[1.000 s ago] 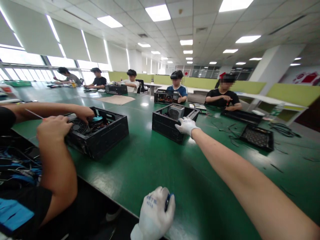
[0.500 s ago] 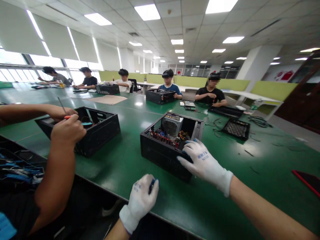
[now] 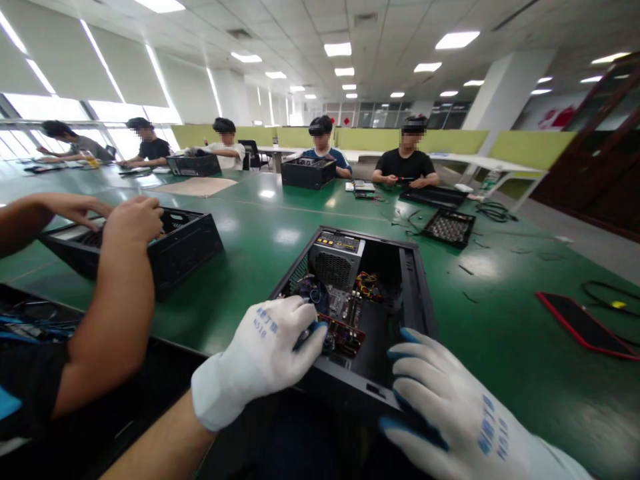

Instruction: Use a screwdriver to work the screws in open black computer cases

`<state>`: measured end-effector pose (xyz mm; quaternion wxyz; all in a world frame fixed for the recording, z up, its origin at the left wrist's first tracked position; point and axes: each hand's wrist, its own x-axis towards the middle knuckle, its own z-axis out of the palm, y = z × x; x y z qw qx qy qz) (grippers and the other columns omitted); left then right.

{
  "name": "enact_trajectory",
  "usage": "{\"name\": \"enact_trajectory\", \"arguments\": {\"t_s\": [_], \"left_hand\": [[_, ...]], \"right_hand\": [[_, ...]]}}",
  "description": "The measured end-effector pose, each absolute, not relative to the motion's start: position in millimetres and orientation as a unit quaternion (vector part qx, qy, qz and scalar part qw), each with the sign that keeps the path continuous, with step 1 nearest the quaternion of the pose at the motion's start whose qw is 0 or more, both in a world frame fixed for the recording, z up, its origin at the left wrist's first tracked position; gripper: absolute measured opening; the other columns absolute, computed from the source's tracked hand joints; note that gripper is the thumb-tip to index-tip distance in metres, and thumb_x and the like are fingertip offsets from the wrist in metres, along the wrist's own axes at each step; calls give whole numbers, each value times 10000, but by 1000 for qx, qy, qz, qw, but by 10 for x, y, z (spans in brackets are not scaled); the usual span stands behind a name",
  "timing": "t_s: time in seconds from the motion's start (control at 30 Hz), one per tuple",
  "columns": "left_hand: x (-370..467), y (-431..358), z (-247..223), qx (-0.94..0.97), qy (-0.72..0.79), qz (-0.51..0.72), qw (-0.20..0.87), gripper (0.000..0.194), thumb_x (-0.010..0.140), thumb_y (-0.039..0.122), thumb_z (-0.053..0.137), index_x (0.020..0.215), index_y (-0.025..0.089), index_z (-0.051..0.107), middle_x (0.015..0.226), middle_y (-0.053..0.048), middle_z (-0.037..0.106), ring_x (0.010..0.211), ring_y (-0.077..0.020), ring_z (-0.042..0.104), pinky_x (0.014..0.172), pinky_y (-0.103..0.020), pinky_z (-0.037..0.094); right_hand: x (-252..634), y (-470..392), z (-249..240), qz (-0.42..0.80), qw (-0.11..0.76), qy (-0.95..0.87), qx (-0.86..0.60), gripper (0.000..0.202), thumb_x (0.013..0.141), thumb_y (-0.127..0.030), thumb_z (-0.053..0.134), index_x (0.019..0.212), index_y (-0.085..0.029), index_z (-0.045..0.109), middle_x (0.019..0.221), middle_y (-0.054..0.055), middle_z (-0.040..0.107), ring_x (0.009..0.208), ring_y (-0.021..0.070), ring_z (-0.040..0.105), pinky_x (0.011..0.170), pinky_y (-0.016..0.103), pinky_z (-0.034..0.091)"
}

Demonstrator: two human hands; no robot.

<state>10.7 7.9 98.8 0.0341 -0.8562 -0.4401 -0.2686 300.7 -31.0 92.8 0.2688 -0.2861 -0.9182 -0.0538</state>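
Observation:
An open black computer case (image 3: 423,287) lies in front of me, its near edge at the table's front edge. Inside it are a silver power supply (image 3: 337,257), coloured cables (image 3: 369,285) and a red circuit board (image 3: 345,337). My left hand (image 3: 273,340), in a white glove with blue fingertips, is over the case's near left side beside the red board. Its thumb and fingers are closed round something dark, too hidden to name. My right hand (image 3: 440,400), gloved alike, rests at the near right corner of the case with its fingers apart.
At the left a person's arms reach into another black case (image 3: 187,250). Across the green table (image 3: 260,267) several people work at cases and parts. On the right lie a black tray (image 3: 449,228), coiled cables (image 3: 495,212) and a red-edged black mat (image 3: 583,325).
The case has come nearer to me and turned somewhat. My left hand has risen from the table edge to the case. My right hand has shifted down and right along it.

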Motion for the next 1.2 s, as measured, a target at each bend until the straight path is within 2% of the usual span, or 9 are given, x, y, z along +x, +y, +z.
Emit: {"name": "enact_trajectory", "arguments": {"t_s": [0.17, 0.27, 0.6, 0.8, 1.0, 1.1, 1.2], "left_hand": [[194, -45, 937, -884, -413, -217, 41, 207, 1016, 310, 545, 830, 228, 587, 763, -11, 623, 669, -172, 589, 631, -308, 417], [234, -115, 925, -884, -408, -221, 53, 203, 1020, 296, 543, 832, 231, 581, 770, -13, 627, 662, -176, 584, 621, -320, 402], [354, -152, 920, -857, -451, -245, 47, 215, 1022, 348, 547, 846, 237, 601, 769, -10, 640, 688, -181, 623, 621, -326, 438], [459, -118, 931, -837, -484, -254, 34, 266, 1021, 364, 546, 788, 236, 549, 771, -16, 624, 720, -191, 621, 660, -325, 462], [472, -170, 913, -836, -481, -259, 43, 225, 1018, 346, 553, 817, 247, 538, 786, -9, 632, 728, -205, 627, 650, -340, 450], [482, -202, 907, -834, -482, -264, 47, 224, 1011, 348, 551, 810, 252, 529, 776, -9, 630, 703, -211, 625, 625, -346, 442], [496, -214, 900, -825, -498, -263, 53, 256, 1014, 363, 533, 783, 256, 505, 760, -15, 626, 672, -210, 620, 592, -349, 424]], "right_hand": [[3116, -409, 1009, -55, 268, -923, -270, 160, 897, -428, 731, 957, -292, 671, 940, 53, 768, 946, 280, 743, 952, 471, 628], [3152, -410, 1040, -51, 258, -927, -266, 145, 913, -415, 718, 995, -299, 687, 937, 43, 768, 958, 266, 747, 966, 440, 625], [3332, -273, 993, -36, 228, -938, -258, 136, 907, -382, 746, 981, -276, 705, 990, 63, 760, 1056, 272, 726, 1077, 477, 569], [3439, -118, 900, -34, 227, -939, -256, 187, 897, -403, 764, 1002, -262, 700, 1046, 67, 759, 1124, 275, 707, 1120, 510, 533], [3463, -130, 872, -44, 218, -941, -254, 164, 905, -367, 758, 1007, -252, 701, 1089, 81, 758, 1206, 282, 680, 1147, 497, 516], [3532, -154, 865, -46, 198, -945, -256, 231, 883, -419, 771, 1047, -266, 712, 1163, 92, 752, 1262, 309, 656, 1139, 515, 530], [3640, -165, 904, -41, 162, -946, -278, 424, 828, -498, 802, 1192, -300, 714, 1343, 88, 701, 1350, 351, 595, 1085, 528, 576]]}}
